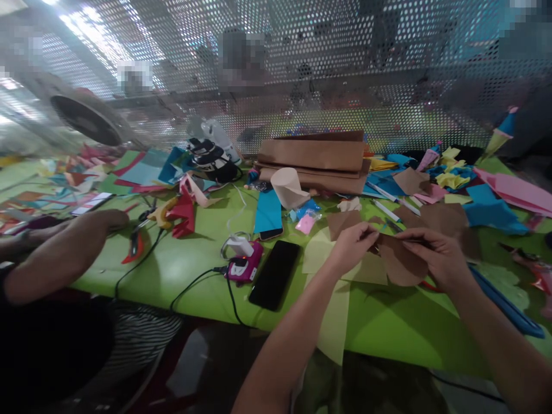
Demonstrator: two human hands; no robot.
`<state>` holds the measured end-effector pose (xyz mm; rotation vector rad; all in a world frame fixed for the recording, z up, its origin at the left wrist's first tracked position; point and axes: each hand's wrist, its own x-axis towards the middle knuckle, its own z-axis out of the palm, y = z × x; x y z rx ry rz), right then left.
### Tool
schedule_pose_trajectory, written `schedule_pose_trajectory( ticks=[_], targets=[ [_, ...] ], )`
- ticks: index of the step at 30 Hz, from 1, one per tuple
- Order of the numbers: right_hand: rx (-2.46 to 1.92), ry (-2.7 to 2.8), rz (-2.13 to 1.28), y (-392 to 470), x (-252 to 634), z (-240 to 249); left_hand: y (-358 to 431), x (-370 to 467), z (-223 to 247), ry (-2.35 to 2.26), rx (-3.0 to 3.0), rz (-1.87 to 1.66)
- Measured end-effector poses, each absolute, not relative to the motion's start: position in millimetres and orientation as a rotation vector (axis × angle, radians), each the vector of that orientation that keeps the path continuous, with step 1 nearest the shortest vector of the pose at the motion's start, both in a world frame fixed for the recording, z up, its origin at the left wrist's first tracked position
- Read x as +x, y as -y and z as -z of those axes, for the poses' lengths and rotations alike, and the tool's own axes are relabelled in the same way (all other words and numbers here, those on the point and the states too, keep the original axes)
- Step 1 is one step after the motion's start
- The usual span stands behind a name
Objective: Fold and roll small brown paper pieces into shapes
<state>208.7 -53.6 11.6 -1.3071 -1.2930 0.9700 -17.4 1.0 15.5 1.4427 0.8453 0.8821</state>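
My left hand (354, 248) pinches the left end of a thin brown craft sheet (402, 263) with a rounded lower edge. Its right end is gripped between the thumb and fingers of my right hand (435, 253). Whether the sheet is paper or felt cannot be made out. Below it lie pale yellow sheets (334, 313), one hanging over the table's front edge. A red curved handle (431, 287) shows partly beneath the brown sheet, the rest hidden. More brown pieces (448, 221) lie just behind my right hand.
On the green table (388, 322) are a black phone (276, 276), a purple power adapter (245, 264) with cables, a cream roll (288, 187) and folded brown sheets (313, 155). A blue tray-like object (506, 305) is at right. Another person's arm (64, 253) reaches in from the left.
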Motion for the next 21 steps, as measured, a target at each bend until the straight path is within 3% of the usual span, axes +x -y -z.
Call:
schedule_pose_trajectory(
  ticks=[8, 21],
  targets=[
    [-1.328, 1.339, -0.947, 54, 213, -4, 1, -16, -24, -0.806, 1.198, -0.758],
    [-1.358, 1.395, -0.89, 57, 211, -10, 4, -22, -31, -0.795, 1.282, -0.728]
  ],
)
